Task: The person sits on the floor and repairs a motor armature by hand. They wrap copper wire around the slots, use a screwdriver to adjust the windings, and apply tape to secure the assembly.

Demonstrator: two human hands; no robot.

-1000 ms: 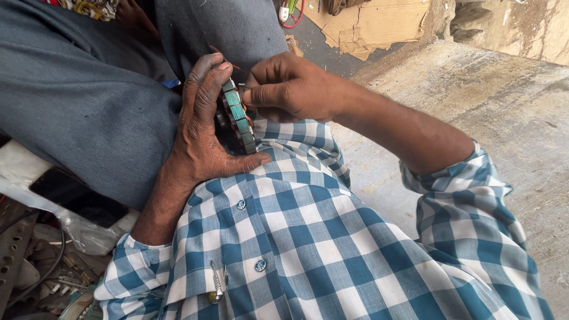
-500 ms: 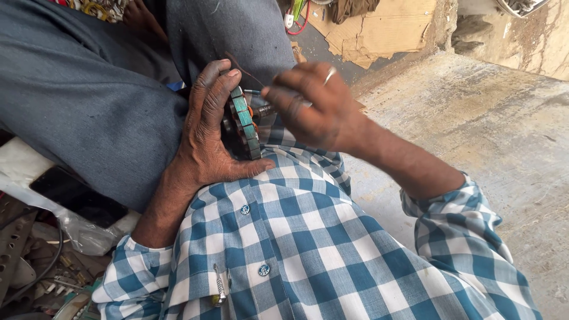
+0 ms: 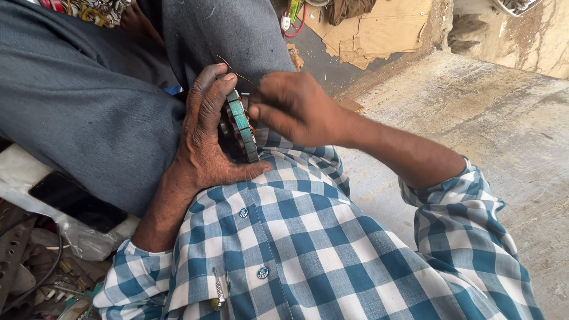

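Stator-like ring (image 3: pixel 242 127), teal-green segments round its edge, sits at centre frame, held edge-on against the lap. Left hand (image 3: pixel 204 133) wraps it from the 9 o'clock side: fingers curled over the top at 12 o'clock, thumb laid along the bottom toward 4 o'clock, so a firm grasp on the ring. Right hand (image 3: pixel 290 106) comes in from 3 o'clock, fingers bunched together at the ring's upper edge, blurred; looks like a pinch, but can't tell what's between the fingertips, or whether it grips anything. Thin wire strand (image 3: pixel 234 66) sticks up from the ring's top toward 11 o'clock, just above the left fingertips. Grey trouser legs (image 3: pixel 89 101) fill the 9 to 12 o'clock area behind the ring. Blue-and-white checked shirt (image 3: pixel 308 249) fills the 6 o'clock half, sleeves at both wrists, a small metal clip (image 3: pixel 218 290) on the front near 7 o'clock. Dark flat slab (image 3: pixel 74 201) lies on a white surface at 8 o'clock, just below the trouser leg. Tangle of wires and metal parts (image 3: pixel 35 278) at the 8 o'clock corner. Torn cardboard (image 3: pixel 379 26) at 1 o'clock, with a red cable and small green part (image 3: pixel 294 15) just beside it at 12 o'clock. Bare concrete floor (image 3: pixel 486 118) runs across the 2 to 4 o'clock side.
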